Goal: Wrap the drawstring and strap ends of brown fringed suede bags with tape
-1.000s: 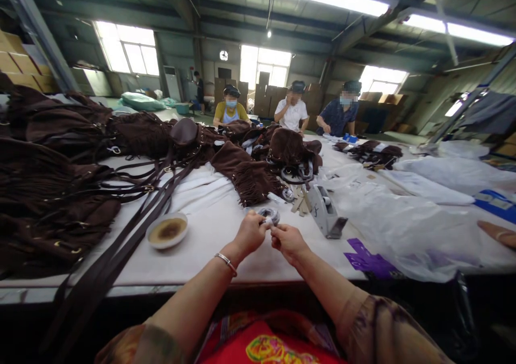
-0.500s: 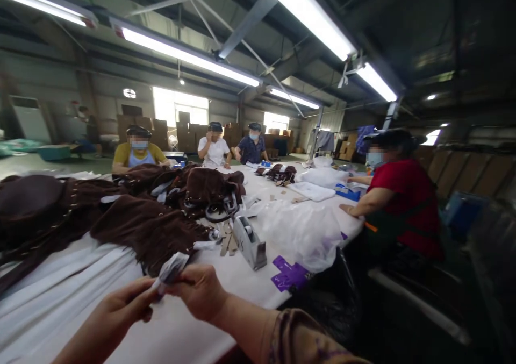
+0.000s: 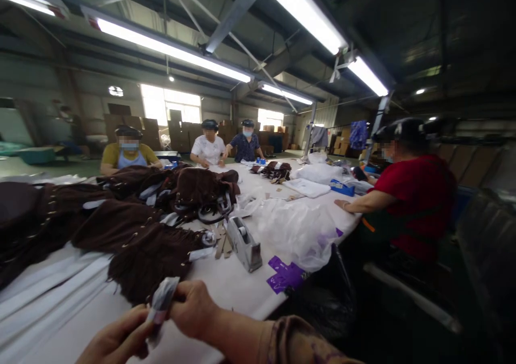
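Low in the head view, my left hand (image 3: 121, 336) and my right hand (image 3: 195, 309) pinch a small bundle in white and clear wrapping (image 3: 162, 300) between them, above the white tabletop (image 3: 237, 283). What is inside the wrapping is too blurred to tell. Behind the bundle lies a dark brown fringed bag (image 3: 141, 245). A grey tape dispenser (image 3: 244, 245) stands beyond my right hand. Purple printed sheets (image 3: 285, 275) lie at the table's right edge.
Brown bags (image 3: 201, 189) pile up at the left and centre. Clear plastic bags (image 3: 290, 224) and a blue dispenser (image 3: 342, 188) lie toward the right. A person in red (image 3: 415, 202) leans there; several others are across the table. A black bag (image 3: 326, 294) hangs off the edge.
The bundle and both my hands are slightly lower in view. The person in red now has a dark object in one hand. Across the table, the person in white has lowered a raised hand.
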Action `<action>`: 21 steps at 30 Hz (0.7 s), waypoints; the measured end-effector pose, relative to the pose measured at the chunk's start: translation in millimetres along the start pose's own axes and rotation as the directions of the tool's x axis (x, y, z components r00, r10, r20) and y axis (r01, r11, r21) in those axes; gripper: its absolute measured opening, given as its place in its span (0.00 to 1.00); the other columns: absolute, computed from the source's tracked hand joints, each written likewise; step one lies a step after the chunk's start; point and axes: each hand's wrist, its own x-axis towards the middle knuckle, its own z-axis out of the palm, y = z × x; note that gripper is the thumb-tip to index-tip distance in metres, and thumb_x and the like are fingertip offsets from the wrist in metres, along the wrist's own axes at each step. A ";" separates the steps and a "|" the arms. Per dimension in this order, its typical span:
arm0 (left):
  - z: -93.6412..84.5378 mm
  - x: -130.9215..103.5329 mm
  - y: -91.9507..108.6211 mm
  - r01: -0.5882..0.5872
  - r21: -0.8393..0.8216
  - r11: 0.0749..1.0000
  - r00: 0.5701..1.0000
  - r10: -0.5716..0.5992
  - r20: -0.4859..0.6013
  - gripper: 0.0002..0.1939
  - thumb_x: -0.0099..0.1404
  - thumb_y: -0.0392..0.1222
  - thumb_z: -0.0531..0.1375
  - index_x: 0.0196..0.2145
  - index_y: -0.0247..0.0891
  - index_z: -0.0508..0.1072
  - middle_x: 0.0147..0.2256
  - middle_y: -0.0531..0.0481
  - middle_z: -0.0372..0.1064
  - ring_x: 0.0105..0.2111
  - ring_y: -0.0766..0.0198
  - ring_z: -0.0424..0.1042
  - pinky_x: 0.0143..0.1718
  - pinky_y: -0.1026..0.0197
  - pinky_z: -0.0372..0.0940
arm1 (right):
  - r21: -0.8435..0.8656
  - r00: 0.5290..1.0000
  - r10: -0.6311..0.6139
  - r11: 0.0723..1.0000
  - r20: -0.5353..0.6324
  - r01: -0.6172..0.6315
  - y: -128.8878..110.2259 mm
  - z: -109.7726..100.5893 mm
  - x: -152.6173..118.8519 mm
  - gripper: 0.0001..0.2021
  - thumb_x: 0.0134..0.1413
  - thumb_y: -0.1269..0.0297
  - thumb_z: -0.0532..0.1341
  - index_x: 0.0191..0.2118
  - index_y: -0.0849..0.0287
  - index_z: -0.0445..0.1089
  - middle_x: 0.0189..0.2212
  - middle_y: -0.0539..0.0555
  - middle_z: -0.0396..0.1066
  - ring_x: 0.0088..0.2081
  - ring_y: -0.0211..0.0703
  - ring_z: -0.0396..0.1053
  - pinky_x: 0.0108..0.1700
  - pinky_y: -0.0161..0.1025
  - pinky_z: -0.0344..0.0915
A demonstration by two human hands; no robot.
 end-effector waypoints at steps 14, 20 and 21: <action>-1.1 16.6 -31.1 0.281 -0.282 0.917 0.839 -0.377 -0.392 0.26 0.56 0.56 0.65 0.45 0.33 0.74 0.44 0.39 0.71 0.45 0.53 0.72 0.42 0.54 0.70 | -0.528 0.995 -0.007 0.847 0.096 0.057 79.4 -90.6 -59.8 0.11 0.60 0.66 0.54 0.32 0.54 0.74 0.29 0.56 0.73 0.33 0.47 0.71 0.37 0.41 0.64; 17.6 92.6 -33.2 0.357 -0.654 0.667 0.752 -0.621 -0.222 0.24 0.56 0.51 0.69 0.44 0.30 0.74 0.38 0.38 0.77 0.31 0.57 0.77 0.27 0.61 0.71 | -0.464 0.993 -0.027 0.883 0.113 0.076 99.7 -95.1 -53.7 0.10 0.59 0.65 0.54 0.32 0.56 0.73 0.27 0.53 0.73 0.30 0.42 0.71 0.35 0.36 0.65; 20.9 101.9 -30.7 0.358 -0.666 0.654 0.733 -0.639 -0.233 0.24 0.55 0.49 0.70 0.44 0.30 0.74 0.37 0.39 0.78 0.29 0.57 0.77 0.25 0.61 0.71 | -0.444 0.994 -0.004 0.894 0.112 0.054 102.2 -97.3 -52.0 0.10 0.59 0.64 0.55 0.31 0.56 0.73 0.26 0.52 0.72 0.30 0.41 0.71 0.34 0.35 0.65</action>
